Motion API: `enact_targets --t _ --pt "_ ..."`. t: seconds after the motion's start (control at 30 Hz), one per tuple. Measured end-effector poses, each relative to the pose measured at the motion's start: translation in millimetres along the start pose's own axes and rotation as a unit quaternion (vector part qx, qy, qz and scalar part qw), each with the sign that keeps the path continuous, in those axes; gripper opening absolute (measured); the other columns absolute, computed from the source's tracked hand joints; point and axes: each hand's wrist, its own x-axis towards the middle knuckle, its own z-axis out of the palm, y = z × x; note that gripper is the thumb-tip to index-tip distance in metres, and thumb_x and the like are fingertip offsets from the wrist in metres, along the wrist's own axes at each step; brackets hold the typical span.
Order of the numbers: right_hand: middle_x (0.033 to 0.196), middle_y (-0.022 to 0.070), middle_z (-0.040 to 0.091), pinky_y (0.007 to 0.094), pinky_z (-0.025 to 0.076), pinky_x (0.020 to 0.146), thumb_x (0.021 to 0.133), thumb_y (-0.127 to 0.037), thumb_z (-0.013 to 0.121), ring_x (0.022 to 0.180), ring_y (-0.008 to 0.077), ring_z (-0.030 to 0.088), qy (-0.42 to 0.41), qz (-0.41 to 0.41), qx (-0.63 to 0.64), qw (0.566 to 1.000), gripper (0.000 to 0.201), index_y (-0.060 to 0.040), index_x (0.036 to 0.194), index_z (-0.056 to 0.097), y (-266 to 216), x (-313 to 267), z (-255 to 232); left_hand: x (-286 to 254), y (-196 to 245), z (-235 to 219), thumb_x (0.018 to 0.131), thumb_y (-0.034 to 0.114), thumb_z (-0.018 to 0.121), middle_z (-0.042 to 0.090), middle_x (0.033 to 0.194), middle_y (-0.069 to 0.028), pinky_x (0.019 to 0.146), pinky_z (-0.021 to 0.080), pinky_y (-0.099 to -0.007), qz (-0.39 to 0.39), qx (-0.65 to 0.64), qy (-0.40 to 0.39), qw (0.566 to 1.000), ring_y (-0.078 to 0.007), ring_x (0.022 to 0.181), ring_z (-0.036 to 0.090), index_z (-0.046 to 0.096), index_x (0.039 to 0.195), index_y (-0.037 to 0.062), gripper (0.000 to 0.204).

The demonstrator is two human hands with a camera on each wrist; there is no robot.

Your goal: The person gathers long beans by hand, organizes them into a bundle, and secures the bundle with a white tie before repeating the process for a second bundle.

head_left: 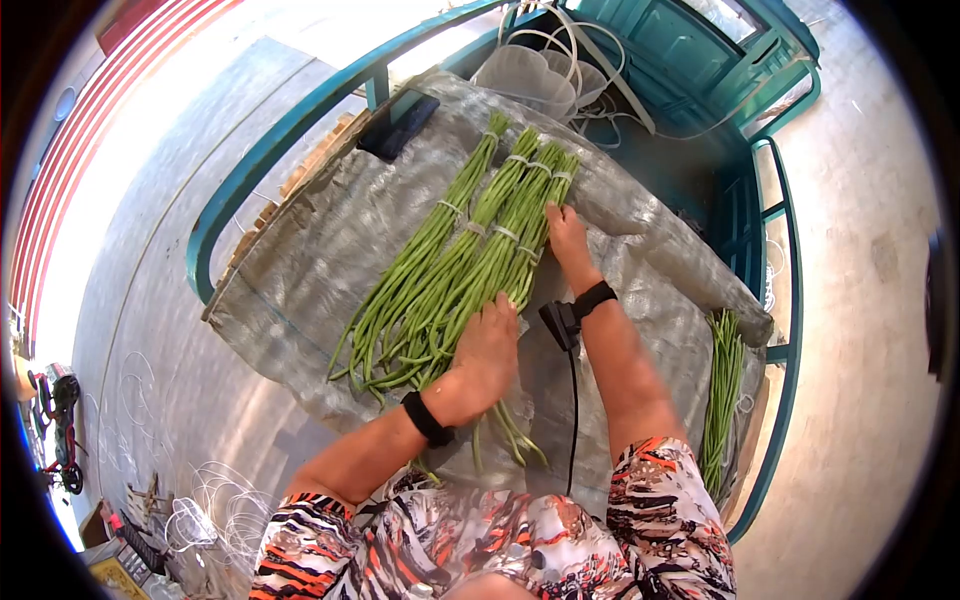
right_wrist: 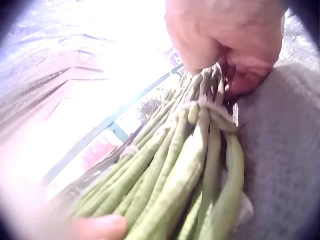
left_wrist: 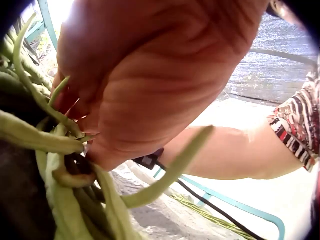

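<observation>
Railing [head_left: 198, 250]: teal metal, curving past the sheet at 9 o'clock and again at 3.
Sheet [head_left: 650, 265]: grey, wrinkled, beneath the beans.
Green beans [head_left: 500, 235]: several tied bundles side by side at the centre, bound ends towards 1 o'clock, loose ends towards 7.
Separate bundle [head_left: 722, 400]: more beans, at 4 o'clock on the sheet.
Left hand [head_left: 487, 345]: just below centre, towards 6 o'clock; fingers curled closed round loose bean ends.
Right hand [head_left: 570, 240]: at 2 o'clock; fingers nearly closed, pinching the rightmost bundle's bound end.
Pouch [head_left: 400, 127]: dark, at 11 o'clock.
Ties [head_left: 506, 233]: pale bands round the bundles.
</observation>
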Motion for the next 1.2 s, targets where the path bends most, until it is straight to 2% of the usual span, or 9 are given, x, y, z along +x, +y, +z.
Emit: enact_targets --t 0.1,0.2,0.3,0.4,0.43,0.53,0.83,0.93,1.2 --pt "0.083 0.0036 0.054 0.0252 0.045 0.052 0.093 -0.034 0.057 0.065 0.0079 0.053 -0.035 0.108 0.247 0.962 0.035 -0.0018 0.106 0.053 -30.5 -24.7 -15.9 0.5 -1.1 12.2 0.080 0.009 0.055 0.044 0.130 -0.0286 0.093 0.042 -0.0436 -0.002 -0.023 0.055 0.998 -0.0389 0.113 0.048 0.046 0.127 -0.0080 0.050" --pt "0.078 0.0033 0.056 0.0265 0.046 0.049 0.092 -0.034 0.058 0.061 0.0096 0.057 0.029 0.041 0.118 0.992 0.034 -0.0010 0.102 0.055 -29.0 -64.9 -25.9 1.4 -2.6 17.2 0.078 0.007 0.059 0.044 0.129 -0.0293 0.095 0.041 -0.0439 -0.007 -0.077 0.082 0.994 -0.0403 0.113 0.047 0.049 0.122 -0.0073 0.047" --pt "0.073 0.0098 0.062 0.0347 0.049 0.060 0.088 -0.039 0.060 0.067 0.0196 0.063 -0.056 0.122 0.054 0.989 0.040 0.0011 0.090 0.058 -63.0 -113.8 -37.5 -2.1 -5.2 -3.6 0.077 0.005 0.062 0.045 0.128 -0.0301 0.097 0.039 -0.0450 -0.015 -0.211 0.079 0.974 -0.0415 0.112 0.047 0.050 0.116 -0.0071 0.043" --pt "0.073 0.0149 0.065 0.0399 0.050 0.067 0.086 -0.042 0.062 0.073 0.0280 0.065 -0.078 0.081 -0.096 0.989 0.042 -0.0005 0.087 0.060 -54.4 -137.6 -24.2 -2.4 -8.3 -7.2 0.078 0.006 0.063 0.045 0.127 -0.0305 0.099 0.039 -0.0461 -0.023 -0.203 0.058 0.977 -0.0430 0.112 0.046 0.051 0.111 -0.0069 0.038" --pt "0.082 0.0173 0.066 0.0426 0.049 0.072 0.084 -0.042 0.061 0.078 0.0347 0.064 -0.076 0.058 -0.126 0.987 0.041 -0.0026 0.093 0.060 -47.7 -141.5 -17.2 -2.5 -7.3 -16.0 0.083 0.018 0.063 0.056 0.118 -0.0216 0.092 0.043 -0.0406 -0.004 -0.093 0.045 0.995 -0.0324 0.110 0.051 0.053 0.114 -0.0047 0.040" --pt "0.086 0.0164 0.067 0.0424 0.049 0.072 0.084 -0.035 0.062 0.082 0.0348 0.064 -0.062 0.024 -0.138 0.988 0.034 -0.0040 0.097 0.059 -49.1 -150.2 -19.7 -0.6 -7.3 -10.3 0.081 0.022 0.066 0.059 0.109 -0.0167 0.089 0.045 -0.0374 -0.083 -0.145 0.033 0.985 -0.0293 0.108 0.051 0.054 0.113 -0.0026 0.042" --pt "0.086 0.0161 0.065 0.0429 0.049 0.072 0.082 -0.019 0.062 0.081 0.0346 0.063 0.048 -0.056 -0.159 0.985 0.021 -0.0042 0.097 0.058 -45.9 -166.9 -4.0 6.5 -5.8 -20.9 0.074 0.020 0.073 0.056 0.105 -0.0174 0.088 0.044 -0.0408 -0.074 -0.092 -0.023 0.993 -0.0331 0.102 0.051 0.052 0.114 -0.0036 0.051" --pt "0.084 0.0165 0.065 0.0440 0.048 0.071 0.083 -0.020 0.063 0.080 0.0355 0.062 0.010 0.088 0.096 0.991 0.021 -0.0042 0.096 0.059 -45.2 -164.4 3.5 4.0 -7.4 -18.1 0.075 0.020 0.072 0.056 0.105 -0.0176 0.089 0.044 -0.0409 -0.073 -0.144 0.012 0.987 -0.0336 0.102 0.051 0.052 0.117 -0.0039 0.053" --pt "0.088 0.0140 0.063 0.0465 0.046 0.070 0.087 -0.026 0.059 0.082 0.0361 0.060 0.037 -0.046 -0.127 0.990 0.021 -0.0063 0.092 0.060 -52.8 -165.5 -4.7 -0.8 -10.3 -9.6 0.078 0.018 0.068 0.055 0.102 -0.0172 0.086 0.045 -0.0419 -0.061 -0.199 0.056 0.976 -0.0339 0.099 0.052 0.053 0.122 -0.0014 0.050"
